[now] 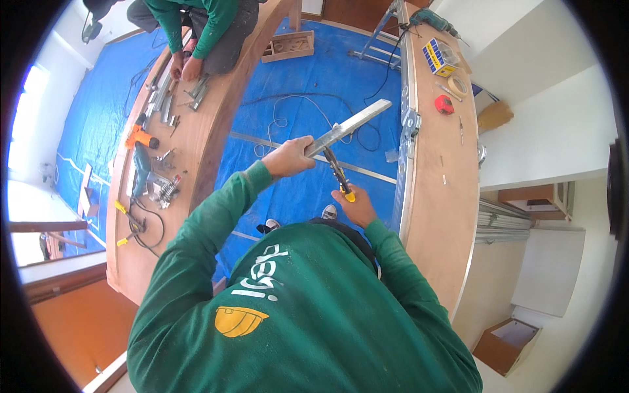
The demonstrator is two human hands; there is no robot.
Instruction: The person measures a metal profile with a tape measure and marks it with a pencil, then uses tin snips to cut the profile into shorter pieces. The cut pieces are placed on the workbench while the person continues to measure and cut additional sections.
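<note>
My left hand (295, 157) is closed round a short silver metal channel (357, 118) in the centre of the head view, holding it slanted up to the right. Below it my right hand (354, 204) grips the yellow handles of metal snips (337, 174), whose dark head meets the channel near my left hand. On the left plywood bench (209, 144) lie short metal pieces (160, 98), an orange drill (141, 137), a teal power tool (141, 173), silver fittings (164, 190) and yellow-handled cutters (128, 224).
A co-worker's hands (187, 69) work at the left bench. The right bench (426, 170) holds a drill (432, 23), tape measure (443, 105) and tape roll (458, 85). Cords (321, 96), strips (375, 175), a ladder (380, 59) and wooden tray (288, 46) are on blue sheeting (255, 111).
</note>
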